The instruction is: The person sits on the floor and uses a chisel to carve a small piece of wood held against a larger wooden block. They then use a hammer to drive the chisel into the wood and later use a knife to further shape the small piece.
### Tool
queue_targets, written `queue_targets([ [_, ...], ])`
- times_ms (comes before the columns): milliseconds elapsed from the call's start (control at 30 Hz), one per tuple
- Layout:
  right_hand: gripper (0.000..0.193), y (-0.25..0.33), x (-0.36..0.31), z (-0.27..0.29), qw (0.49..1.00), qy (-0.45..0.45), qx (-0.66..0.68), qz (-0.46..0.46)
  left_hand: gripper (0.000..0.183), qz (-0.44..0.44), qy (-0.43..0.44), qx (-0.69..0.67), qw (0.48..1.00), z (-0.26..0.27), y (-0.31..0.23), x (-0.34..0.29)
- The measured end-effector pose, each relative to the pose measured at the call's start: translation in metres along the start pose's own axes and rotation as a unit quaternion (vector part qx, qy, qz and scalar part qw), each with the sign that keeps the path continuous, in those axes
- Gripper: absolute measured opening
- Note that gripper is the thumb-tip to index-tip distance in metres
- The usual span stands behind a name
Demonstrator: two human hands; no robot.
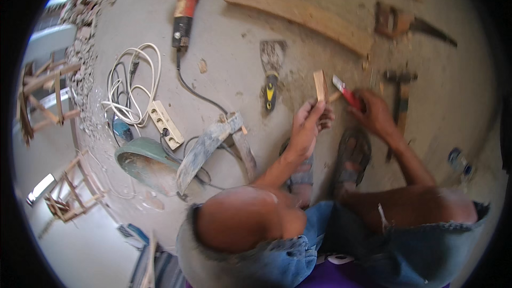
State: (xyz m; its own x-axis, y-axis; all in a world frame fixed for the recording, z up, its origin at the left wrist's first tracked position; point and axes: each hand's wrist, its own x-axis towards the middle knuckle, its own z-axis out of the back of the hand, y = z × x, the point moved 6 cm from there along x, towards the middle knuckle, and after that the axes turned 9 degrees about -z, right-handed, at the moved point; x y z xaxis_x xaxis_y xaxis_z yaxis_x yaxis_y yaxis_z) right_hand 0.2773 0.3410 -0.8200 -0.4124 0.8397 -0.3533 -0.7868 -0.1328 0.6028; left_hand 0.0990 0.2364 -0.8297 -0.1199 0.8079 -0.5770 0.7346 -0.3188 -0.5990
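Observation:
Between the thumb and fingers of my left hand [309, 122] a small wood piece [320, 85] stands upright, its pale face showing. My right hand [376, 112] grips a red utility knife [349, 97], whose blade points up and left toward the wood, apart from it. Just left of the knife lies a small wood scrap [335, 96]. A scraper [272, 74] with a black and yellow handle rests on the floor left of my left hand. Right of my right hand are a hammer [400, 77] and a wooden strip partly behind its handle.
A long wooden board [298, 16] lies ahead, with a handsaw [410, 24] to its right. At the left are an angle grinder [184, 16], a power strip [165, 124] with coiled white cable, a green basin [146, 162] and a joined wooden piece [208, 146]. A bottle [458, 161] lies far right.

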Motion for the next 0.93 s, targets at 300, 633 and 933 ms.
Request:
queue_targets([
  [300,0.034,-0.020,-0.004,-0.002,0.999,-0.038,-0.012,-0.013,0.025,0.072,0.007,0.054,0.996,-0.010,0.021,-0.021],
  [633,0.037,0.003,0.003,0.000,0.997,0.001,0.064,-0.033,0.028,0.067,0.026,0.065,0.995,-0.001,0.025,-0.015],
  [933,0.064,0.011,-0.010,-0.036,0.949,0.128,0.278,-0.073,0.030,0.069,0.057,0.095,0.991,-0.011,0.031,-0.023],
])
